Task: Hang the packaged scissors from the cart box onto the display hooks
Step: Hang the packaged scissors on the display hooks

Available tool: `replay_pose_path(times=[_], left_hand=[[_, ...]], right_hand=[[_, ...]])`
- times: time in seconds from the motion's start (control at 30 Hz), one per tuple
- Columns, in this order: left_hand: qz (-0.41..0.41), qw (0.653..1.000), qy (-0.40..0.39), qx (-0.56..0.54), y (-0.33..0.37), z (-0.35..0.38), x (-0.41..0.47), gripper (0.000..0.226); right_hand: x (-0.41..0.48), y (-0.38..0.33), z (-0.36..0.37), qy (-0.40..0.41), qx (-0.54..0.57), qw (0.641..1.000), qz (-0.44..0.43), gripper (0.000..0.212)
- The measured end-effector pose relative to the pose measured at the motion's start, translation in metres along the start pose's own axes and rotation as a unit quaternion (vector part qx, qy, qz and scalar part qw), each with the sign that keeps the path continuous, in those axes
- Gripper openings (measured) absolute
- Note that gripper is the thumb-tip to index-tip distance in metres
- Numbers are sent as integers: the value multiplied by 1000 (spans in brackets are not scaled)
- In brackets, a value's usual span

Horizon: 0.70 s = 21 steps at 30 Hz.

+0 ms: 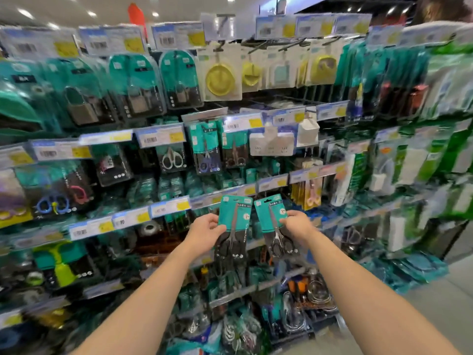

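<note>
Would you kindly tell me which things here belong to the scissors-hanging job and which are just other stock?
Job: left hand, gripping left scissors pack; right hand, gripping right scissors pack.
Bystanders: padlock packs, yellow strainers, white power strip, price labels.

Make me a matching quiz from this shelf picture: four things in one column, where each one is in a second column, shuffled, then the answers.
Things
1. padlock packs
2. white power strip
3. larger scissors pack
4. smaller scissors pack

Places
A. held by the right hand
B. hanging in the top row, left part
C. held by the left hand
D. hanging in the second row down, near the middle

Pairs: 1-B, 2-D, 3-C, 4-A
</note>
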<state>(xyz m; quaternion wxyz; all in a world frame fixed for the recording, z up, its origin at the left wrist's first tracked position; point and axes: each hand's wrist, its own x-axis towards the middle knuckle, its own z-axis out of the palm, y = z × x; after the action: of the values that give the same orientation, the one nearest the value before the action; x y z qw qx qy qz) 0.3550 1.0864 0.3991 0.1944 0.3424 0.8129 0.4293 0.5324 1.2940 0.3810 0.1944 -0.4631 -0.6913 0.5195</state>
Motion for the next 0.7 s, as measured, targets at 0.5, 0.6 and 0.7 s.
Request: replay_pose_path(times=[0.5,0.6,0.7], left_hand=[[-66,994,92,-1,13,68,11,10],[-71,993,94,-7,15,69,13,9],[-75,993,87,-11,15,70,14,5]], right_hand=[[87,11,-17,-151,92,978,-108,23],[92,7,-15,-160,106,974,-116,21],[103,5,-10,-159,117,974,-116,25]])
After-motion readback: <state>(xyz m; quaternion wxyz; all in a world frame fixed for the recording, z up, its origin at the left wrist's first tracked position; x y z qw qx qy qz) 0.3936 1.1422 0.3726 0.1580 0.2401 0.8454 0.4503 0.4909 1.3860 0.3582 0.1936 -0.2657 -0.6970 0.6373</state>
